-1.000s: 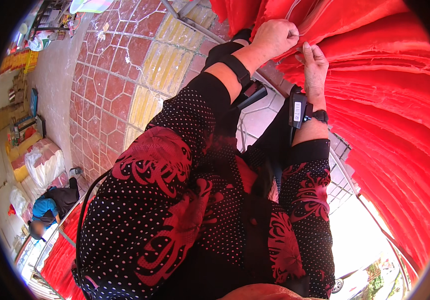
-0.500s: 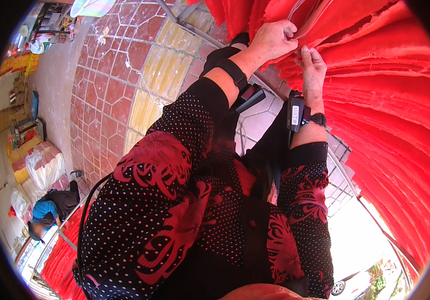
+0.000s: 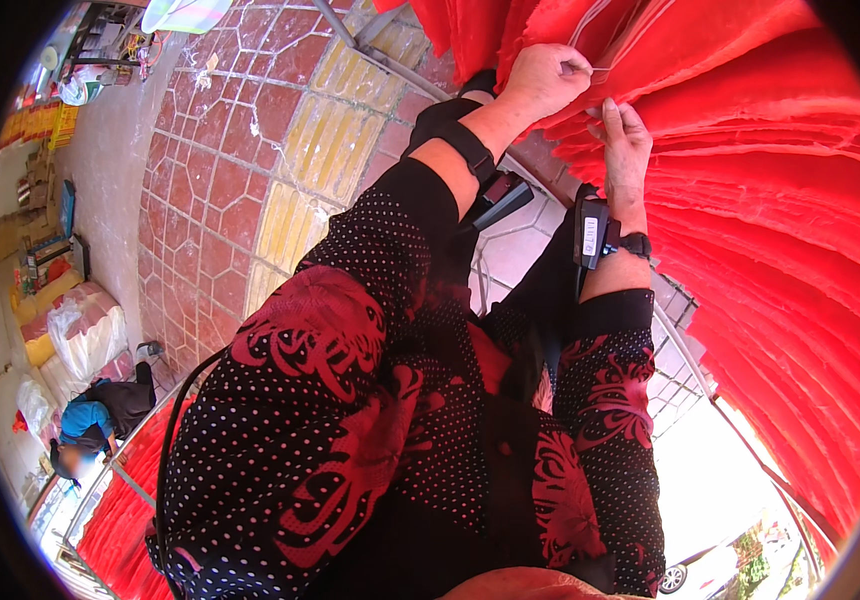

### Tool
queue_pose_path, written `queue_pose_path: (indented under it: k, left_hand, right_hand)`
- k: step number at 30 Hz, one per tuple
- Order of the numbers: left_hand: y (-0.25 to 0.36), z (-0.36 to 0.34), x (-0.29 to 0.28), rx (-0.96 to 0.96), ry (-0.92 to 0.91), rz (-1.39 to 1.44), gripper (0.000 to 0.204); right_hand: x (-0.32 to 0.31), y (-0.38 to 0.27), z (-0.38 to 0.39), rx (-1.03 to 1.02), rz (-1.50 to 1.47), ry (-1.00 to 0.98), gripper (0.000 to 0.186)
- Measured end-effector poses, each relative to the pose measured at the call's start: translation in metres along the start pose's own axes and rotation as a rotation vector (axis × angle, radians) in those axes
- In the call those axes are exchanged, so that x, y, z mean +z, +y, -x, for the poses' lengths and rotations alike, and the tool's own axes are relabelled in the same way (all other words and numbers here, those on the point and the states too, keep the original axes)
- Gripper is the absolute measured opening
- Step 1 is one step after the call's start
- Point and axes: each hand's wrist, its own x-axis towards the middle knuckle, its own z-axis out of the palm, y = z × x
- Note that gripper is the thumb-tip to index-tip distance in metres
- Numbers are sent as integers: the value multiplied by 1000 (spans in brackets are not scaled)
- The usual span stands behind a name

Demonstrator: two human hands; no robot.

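Long folds of red cloth (image 3: 750,220) hang in a dense row along the right side and top. At their near edge, my left hand (image 3: 548,82) is closed, thumb and fingers pinched on a thin white string (image 3: 598,68) that lies against the cloth. Just to its right, my right hand (image 3: 628,145) has its thumb and forefinger pinched together beside the cloth's edge. Whatever sits between those fingertips is too small to make out. The two hands are a short gap apart. Several pale string lengths (image 3: 640,28) run up over the folds.
A metal frame bar (image 3: 685,350) runs below the cloth. Red and yellow paving tiles (image 3: 220,190) spread to the left. At the lower left a person in blue and black (image 3: 100,415) bends by more red cloth (image 3: 115,530). A pale basin (image 3: 185,14) stands at the top.
My left hand's fingers have curled in and drawn slightly away from my right hand. My right hand has sunk a little. The string between them shows more plainly.
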Motion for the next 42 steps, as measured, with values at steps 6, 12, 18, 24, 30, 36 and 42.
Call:
queue_pose_path:
  k: [6,12,18,24,30,36,42]
  left_hand:
    - [2,-1,0,-79,-164,315,10]
    - [11,1,-5,-39,-259,329,13]
    - [14,-1,-7,-99,-218,551,17]
    - [16,-2,-14,-134,-240,664,20]
    - [20,-4,-18,-169,-254,720,19]
    - [21,-4,-20,-159,-288,694,20]
    - [18,-8,-24,-179,-340,801,19]
  right_hand:
    - [-1,2,0,-3,2,0,15]
    - [-1,3,1,-29,-28,-22,16]
    - [0,3,-1,0,-7,-20,16]
    - [1,2,-1,2,-15,-19,15]
    - [2,1,0,-4,-17,-17,15]
    - [2,4,-3,14,-12,-14,14]
    - [2,7,-6,11,-3,-10,14]
